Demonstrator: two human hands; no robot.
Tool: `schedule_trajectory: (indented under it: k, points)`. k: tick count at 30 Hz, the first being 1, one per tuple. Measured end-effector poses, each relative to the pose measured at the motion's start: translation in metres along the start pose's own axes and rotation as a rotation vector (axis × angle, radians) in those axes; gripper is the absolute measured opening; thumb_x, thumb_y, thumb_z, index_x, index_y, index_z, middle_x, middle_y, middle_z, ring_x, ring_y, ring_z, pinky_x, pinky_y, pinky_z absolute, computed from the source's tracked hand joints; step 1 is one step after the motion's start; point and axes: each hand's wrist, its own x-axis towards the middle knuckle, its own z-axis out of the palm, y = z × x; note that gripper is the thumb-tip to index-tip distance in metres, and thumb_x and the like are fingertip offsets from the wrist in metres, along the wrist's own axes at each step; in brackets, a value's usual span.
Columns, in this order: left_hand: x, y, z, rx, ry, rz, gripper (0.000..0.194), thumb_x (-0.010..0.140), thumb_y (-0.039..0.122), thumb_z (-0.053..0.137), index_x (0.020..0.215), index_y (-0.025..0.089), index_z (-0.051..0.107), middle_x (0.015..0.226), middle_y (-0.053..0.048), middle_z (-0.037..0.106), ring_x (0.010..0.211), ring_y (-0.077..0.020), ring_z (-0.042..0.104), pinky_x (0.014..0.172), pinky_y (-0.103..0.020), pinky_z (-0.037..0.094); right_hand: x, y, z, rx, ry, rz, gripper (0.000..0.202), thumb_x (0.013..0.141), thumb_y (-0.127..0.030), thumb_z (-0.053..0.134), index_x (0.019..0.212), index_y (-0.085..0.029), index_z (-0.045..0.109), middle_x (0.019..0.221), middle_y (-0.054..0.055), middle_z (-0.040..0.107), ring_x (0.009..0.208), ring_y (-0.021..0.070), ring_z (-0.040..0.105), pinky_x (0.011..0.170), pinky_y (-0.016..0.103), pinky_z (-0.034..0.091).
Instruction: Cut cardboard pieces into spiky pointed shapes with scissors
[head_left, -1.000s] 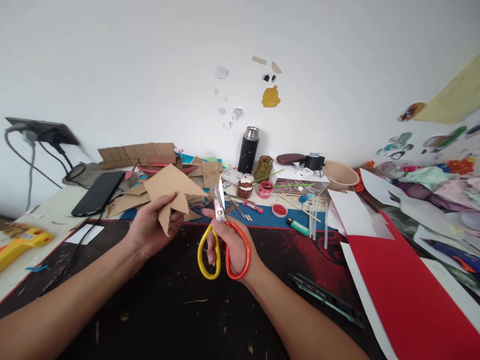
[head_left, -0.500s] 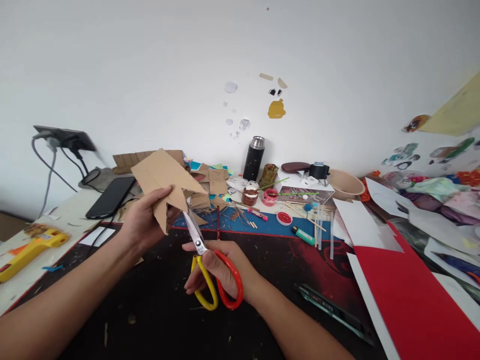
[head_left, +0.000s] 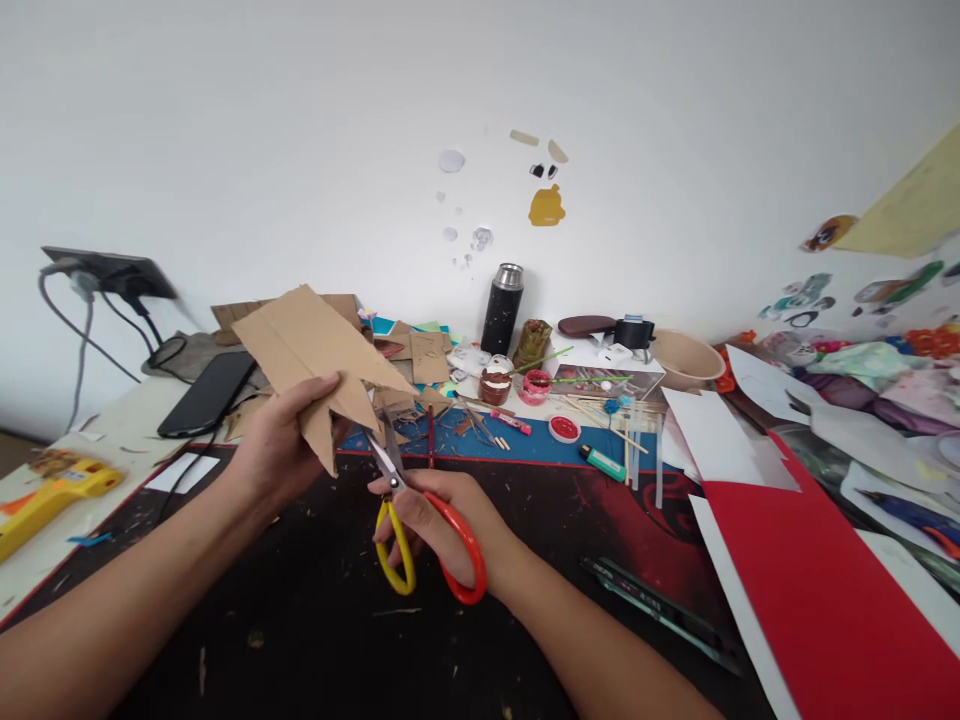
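A notched piece of brown cardboard (head_left: 315,340) is held up by my left hand (head_left: 281,440), the thumb on its face and the other fingers behind it, mostly hidden. My right hand (head_left: 442,520) grips scissors (head_left: 391,482) with one yellow and one red handle. The scissor blades stand apart and point up at the lower right edge of the cardboard, close to its pointed strips. Whether a blade touches the cardboard, I cannot tell.
A yellow glue gun (head_left: 60,495) and a black phone (head_left: 206,395) lie left. Behind stand a black flask (head_left: 502,310) and paint jars (head_left: 496,385). A cutter (head_left: 660,612) and red sheet (head_left: 817,570) lie right.
The scissor blades and handles have spread apart. The cardboard has shifted slightly left and tilted, and the whole view has moved a little.
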Motion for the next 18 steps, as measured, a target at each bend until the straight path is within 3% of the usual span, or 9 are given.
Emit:
schedule_trajectory:
  k: [7, 12, 18]
  points:
    - [-0.002, -0.010, -0.005, 0.075, -0.025, -0.005, 0.023, 0.069, 0.009, 0.086, 0.087, 0.012, 0.071, 0.053, 0.001, 0.067, 0.036, -0.0113, 0.052, 0.037, -0.019, 0.051, 0.002, 0.003, 0.000, -0.101, 0.153, -0.054, 0.071, 0.092, -0.077, 0.080, 0.124, -0.014, 0.080, 0.083, 0.004, 0.071, 0.061, 0.0159, 0.066, 0.059, 0.029, 0.054]
    - [-0.004, -0.020, -0.008, 0.160, -0.017, -0.040, 0.033, 0.061, 0.014, 0.094, 0.089, 0.009, 0.077, 0.069, -0.008, 0.081, 0.047, -0.0185, 0.069, 0.044, -0.024, 0.060, 0.001, 0.002, -0.003, -0.188, 0.164, -0.094, 0.063, 0.095, -0.074, 0.079, 0.120, -0.016, 0.081, 0.078, 0.003, 0.070, 0.061, 0.0175, 0.065, 0.056, 0.028, 0.051]
    - [-0.009, -0.026, -0.008, 0.198, -0.018, -0.006, 0.045, 0.052, 0.017, 0.103, 0.090, 0.010, 0.081, 0.072, -0.010, 0.083, 0.051, -0.0240, 0.074, 0.048, -0.030, 0.067, 0.000, 0.000, -0.004, -0.247, 0.191, -0.147, 0.054, 0.095, -0.072, 0.082, 0.106, -0.019, 0.081, 0.082, 0.004, 0.070, 0.065, 0.0182, 0.063, 0.059, 0.029, 0.051]
